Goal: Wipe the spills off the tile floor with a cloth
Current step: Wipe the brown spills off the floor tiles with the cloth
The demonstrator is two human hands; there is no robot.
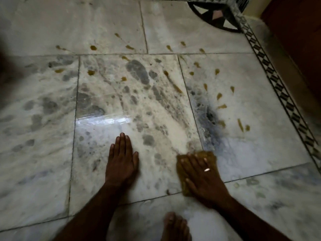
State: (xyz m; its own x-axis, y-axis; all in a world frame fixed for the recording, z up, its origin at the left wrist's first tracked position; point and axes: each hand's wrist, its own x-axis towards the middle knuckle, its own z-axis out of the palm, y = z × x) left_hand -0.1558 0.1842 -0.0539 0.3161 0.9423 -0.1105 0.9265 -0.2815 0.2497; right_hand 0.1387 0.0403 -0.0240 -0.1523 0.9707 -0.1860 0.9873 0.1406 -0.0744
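Many amber spills (93,47) beyond brown cloth (210,156)

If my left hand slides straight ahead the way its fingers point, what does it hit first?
The left hand lies flat on the marble tile, and only bare tile shows ahead of it. The first thing in line looks like a small brown spill drop, farther up the same tile.
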